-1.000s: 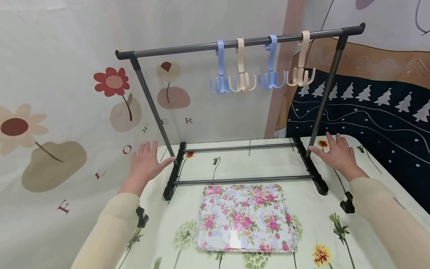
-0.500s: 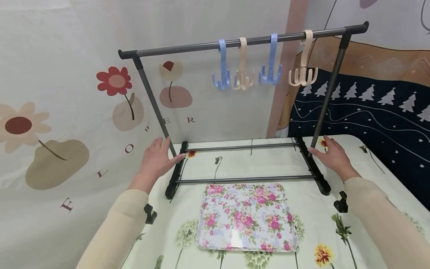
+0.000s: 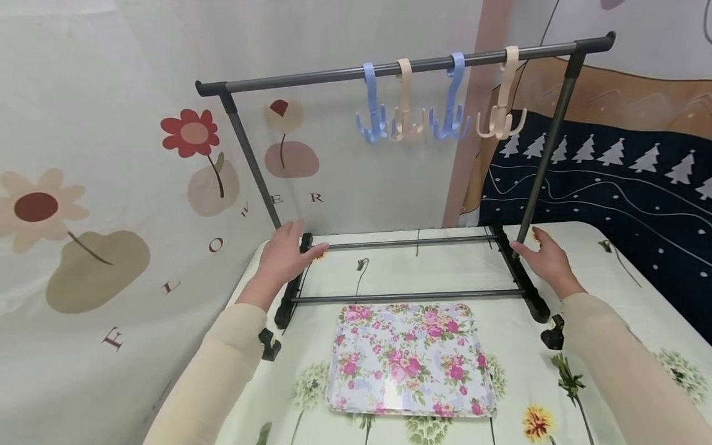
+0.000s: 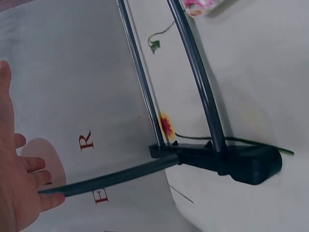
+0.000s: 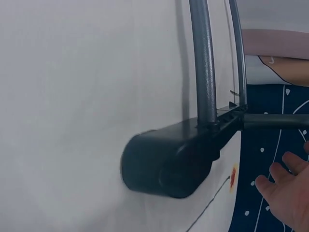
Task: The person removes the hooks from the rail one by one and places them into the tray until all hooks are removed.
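A dark grey clothes rack [image 3: 322, 78] stands on the table, with black feet and two lower rods. Two blue hooks [image 3: 372, 105] and two beige hooks [image 3: 506, 93] hang from its top bar, each with several upturned prongs. My left hand [image 3: 283, 256] is at the rack's left post [image 4: 125, 177], thumb stretched out and fingers spread; in the left wrist view the fingers are not wrapped round the post. At the right post [image 3: 547, 145] is my right hand [image 3: 546, 262], thumb close to it; the right wrist view shows loosely bent fingers [image 5: 285, 179] beside the tube.
A flat floral tray-like board [image 3: 411, 361] lies in front of the rack. Flower-printed cloth [image 3: 456, 269] covers the table. Behind hangs a pale curtain [image 3: 345, 31]; to the right is dark blue fabric with white trees [image 3: 617, 185]. A black wrist camera [image 3: 269, 343] sits under the left sleeve.
My left hand has moved right and slightly up, onto the left post. My right hand has shifted a little left toward the right post. The hooks have swayed and turned slightly.
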Available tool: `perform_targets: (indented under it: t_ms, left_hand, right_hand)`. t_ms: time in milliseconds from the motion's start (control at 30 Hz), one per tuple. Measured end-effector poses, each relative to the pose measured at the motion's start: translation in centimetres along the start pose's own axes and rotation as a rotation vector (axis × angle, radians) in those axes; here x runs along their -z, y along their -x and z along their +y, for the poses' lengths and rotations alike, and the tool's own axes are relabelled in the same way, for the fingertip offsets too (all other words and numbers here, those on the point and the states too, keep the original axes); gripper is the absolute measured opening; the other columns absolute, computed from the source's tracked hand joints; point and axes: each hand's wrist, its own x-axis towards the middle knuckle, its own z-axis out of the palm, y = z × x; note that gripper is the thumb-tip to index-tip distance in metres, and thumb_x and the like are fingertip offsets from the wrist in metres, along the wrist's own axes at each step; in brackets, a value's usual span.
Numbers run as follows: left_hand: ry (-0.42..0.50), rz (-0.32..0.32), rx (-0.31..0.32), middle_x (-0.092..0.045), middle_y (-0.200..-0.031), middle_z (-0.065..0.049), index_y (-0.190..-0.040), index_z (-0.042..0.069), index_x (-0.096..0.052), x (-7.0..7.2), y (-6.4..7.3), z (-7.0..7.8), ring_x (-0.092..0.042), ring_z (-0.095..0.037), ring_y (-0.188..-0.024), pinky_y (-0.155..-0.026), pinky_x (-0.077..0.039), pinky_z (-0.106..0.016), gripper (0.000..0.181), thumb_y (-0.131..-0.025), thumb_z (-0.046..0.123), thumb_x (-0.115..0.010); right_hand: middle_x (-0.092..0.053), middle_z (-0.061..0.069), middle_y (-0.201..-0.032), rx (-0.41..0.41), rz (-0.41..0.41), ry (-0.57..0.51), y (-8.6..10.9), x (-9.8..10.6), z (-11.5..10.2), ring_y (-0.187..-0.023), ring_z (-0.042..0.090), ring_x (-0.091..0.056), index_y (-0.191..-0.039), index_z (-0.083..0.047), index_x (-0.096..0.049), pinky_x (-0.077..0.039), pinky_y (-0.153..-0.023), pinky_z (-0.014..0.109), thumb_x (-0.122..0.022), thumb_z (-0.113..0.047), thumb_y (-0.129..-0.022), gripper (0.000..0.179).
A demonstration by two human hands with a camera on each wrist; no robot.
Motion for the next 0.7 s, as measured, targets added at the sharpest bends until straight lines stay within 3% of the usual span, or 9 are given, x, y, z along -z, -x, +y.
perform_targets:
  t_ms: [200, 467, 700]
  left_hand:
    - [0.111, -0.001, 0.017, -0.023, -0.159, -0.021, -0.158, 0.007, -0.018, -0.3, -0.5, 1.6, -0.022, -0.038, -0.146, -0.111, -0.028, -0.057, 0.095, -0.093, 0.07, -0.047]
    - [0.18, -0.016, 0.022, -0.022, -0.161, -0.017, -0.159, 0.012, -0.017, -1.0, -1.1, 3.1, -0.021, -0.037, -0.147, -0.113, -0.024, -0.056, 0.096, -0.091, 0.075, -0.044]
    - [0.257, -0.016, 0.026, -0.021, -0.162, -0.013, -0.159, 0.016, -0.017, -1.2, -1.5, 4.2, -0.019, -0.033, -0.148, -0.114, -0.022, -0.055, 0.095, -0.091, 0.075, -0.044]
  right_hand:
    - [-0.016, 0.031, -0.158, -0.019, 0.046, -0.132, 0.0, -0.6, 0.0, -0.142, 0.051, -0.02, -0.156, 0.001, -0.01, -0.028, -0.107, 0.064, -0.046, -0.054, -0.101, 0.086]
    - [-0.029, 0.03, -0.154, -0.012, 0.114, -0.233, -0.5, -1.1, -0.1, -0.138, 0.049, -0.033, -0.153, 0.003, -0.024, -0.033, -0.106, 0.06, -0.047, -0.045, -0.103, 0.073]
    - [-0.034, 0.026, -0.153, -0.036, 0.142, -0.329, -0.9, -1.3, -0.4, -0.139, 0.043, -0.034, -0.153, 0.001, -0.028, -0.03, -0.11, 0.056, -0.048, -0.044, -0.103, 0.07]
